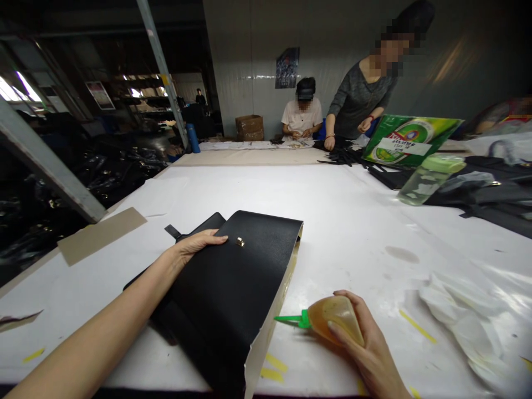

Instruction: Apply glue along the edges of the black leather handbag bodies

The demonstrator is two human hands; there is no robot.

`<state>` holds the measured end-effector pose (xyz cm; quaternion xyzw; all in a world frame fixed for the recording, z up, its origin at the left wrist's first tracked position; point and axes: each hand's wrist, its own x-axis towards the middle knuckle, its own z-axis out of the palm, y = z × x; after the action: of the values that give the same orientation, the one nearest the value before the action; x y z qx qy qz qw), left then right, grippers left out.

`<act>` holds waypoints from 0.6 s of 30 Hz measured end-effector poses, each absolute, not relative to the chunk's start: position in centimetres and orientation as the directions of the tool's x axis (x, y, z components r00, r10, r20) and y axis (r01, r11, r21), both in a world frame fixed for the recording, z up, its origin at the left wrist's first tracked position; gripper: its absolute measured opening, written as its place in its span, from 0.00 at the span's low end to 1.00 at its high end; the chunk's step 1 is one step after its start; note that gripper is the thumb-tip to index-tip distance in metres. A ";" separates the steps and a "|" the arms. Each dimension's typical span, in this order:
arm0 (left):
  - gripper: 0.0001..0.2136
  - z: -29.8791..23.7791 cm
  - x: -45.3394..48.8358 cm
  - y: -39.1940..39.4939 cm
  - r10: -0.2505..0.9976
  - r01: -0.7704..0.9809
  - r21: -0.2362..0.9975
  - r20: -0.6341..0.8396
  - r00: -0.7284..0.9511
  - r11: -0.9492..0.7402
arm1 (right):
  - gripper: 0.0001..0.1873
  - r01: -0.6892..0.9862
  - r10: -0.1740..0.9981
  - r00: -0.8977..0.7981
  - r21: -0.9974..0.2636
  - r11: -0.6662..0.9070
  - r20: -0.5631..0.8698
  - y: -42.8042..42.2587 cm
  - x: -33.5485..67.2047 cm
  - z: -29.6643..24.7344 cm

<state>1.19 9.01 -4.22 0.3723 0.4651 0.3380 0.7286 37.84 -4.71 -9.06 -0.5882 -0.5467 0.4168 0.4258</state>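
Observation:
A black leather bag piece (233,282) with a small gold clasp (240,241) lies on the white table (344,216), its pale lining edge facing right. My left hand (198,244) rests flat on its upper left part, fingers stretched toward the clasp. My right hand (366,343) is wrapped round an amber squeeze bottle (334,321) with a green nozzle (291,319). The nozzle points left, its tip close to the bag's pale edge.
Crumpled white plastic (461,318) lies at the right. A clear bottle (426,180), a green box (409,139) and black bag parts (490,194) sit at the far right. Two people work at the table's far end. A brown card (100,235) lies left.

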 end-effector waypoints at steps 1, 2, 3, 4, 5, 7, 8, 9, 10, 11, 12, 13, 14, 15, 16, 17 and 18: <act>0.16 -4.3 1.1 9.0 0.838 -0.141 0.858 -0.427 0.340 0.494 | 0.28 0.281 0.999 0.040 -0.959 -0.039 -0.028 -4.8 37.8 -9.0; 0.16 -4.4 1.1 9.1 0.839 -0.138 0.860 -0.425 0.340 0.491 | 0.28 0.266 0.999 0.018 -0.963 -0.032 -0.028 -5.0 37.7 -9.0; 0.16 -4.4 1.1 9.1 0.840 -0.136 0.862 -0.422 0.342 0.489 | 0.28 0.250 1.000 -0.001 -0.968 -0.025 -0.026 -5.2 37.6 -9.0; 0.16 -4.5 1.0 9.1 0.840 -0.137 0.862 -0.420 0.344 0.487 | 0.28 0.241 1.000 -0.007 -0.970 -0.023 -0.025 -5.3 37.5 -8.9; 0.17 -4.5 1.0 9.1 0.840 -0.138 0.862 -0.419 0.345 0.487 | 0.28 0.244 1.000 0.006 -0.970 -0.023 -0.023 -5.4 37.5 -8.8; 0.17 -4.6 1.0 9.2 0.840 -0.141 0.863 -0.416 0.349 0.486 | 0.27 0.275 0.998 0.063 -0.961 -0.037 -0.020 -5.6 37.4 -8.6; 0.18 -4.6 1.0 9.2 0.838 -0.139 0.862 -0.417 0.352 0.487 | 0.27 0.288 0.996 0.083 -0.957 -0.047 -0.023 -5.6 37.4 -8.5; 0.18 -4.6 1.0 9.2 0.836 -0.137 0.861 -0.419 0.355 0.489 | 0.27 0.289 0.996 0.085 -0.956 -0.052 -0.029 -5.7 37.4 -8.5; 0.18 -4.6 1.0 9.2 0.834 -0.134 0.861 -0.421 0.358 0.491 | 0.27 0.279 0.997 0.067 -0.959 -0.051 -0.034 -5.8 37.3 -8.4; 0.17 -4.5 1.0 9.2 0.832 -0.131 0.860 -0.421 0.362 0.493 | 0.27 0.262 0.999 0.038 -0.964 -0.047 -0.038 -5.9 37.3 -8.4; 0.17 -4.5 1.0 9.2 0.831 -0.131 0.860 -0.420 0.365 0.493 | 0.27 0.246 0.999 0.011 -0.968 -0.042 -0.040 -6.0 37.2 -8.4; 0.16 -4.5 1.0 9.3 0.830 -0.130 0.861 -0.419 0.367 0.492 | 0.27 0.238 0.999 -0.003 -0.971 -0.036 -0.038 -6.1 37.2 -8.5; 0.16 -4.6 0.9 9.3 0.831 -0.129 0.862 -0.417 0.367 0.490 | 0.27 0.243 0.999 0.000 -0.970 -0.032 -0.033 -6.2 37.1 -8.6; 0.16 -4.6 0.9 9.4 0.833 -0.130 0.864 -0.415 0.366 0.487 | 0.27 0.259 0.999 0.019 -0.965 -0.029 -0.025 -6.3 37.1 -8.6; 0.16 -4.6 0.9 9.4 0.834 -0.129 0.864 -0.415 0.364 0.486 | 0.27 0.278 0.999 0.047 -0.960 -0.031 -0.019 -6.4 37.0 -8.8; 0.16 -4.6 0.8 9.4 0.835 -0.128 0.865 -0.415 0.362 0.486 | 0.26 0.293 0.997 0.069 -0.955 -0.033 -0.013 -6.6 37.0 -8.9; 0.16 -4.7 0.8 9.4 0.834 -0.127 0.864 -0.418 0.361 0.488 | 0.26 0.300 0.997 0.074 -0.953 -0.031 -0.009 -6.9 36.9 -9.1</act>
<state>0.81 9.40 -4.66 0.3845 0.4595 0.3292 0.7298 36.87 -6.86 -9.06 -0.5930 -0.5469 0.4049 0.4305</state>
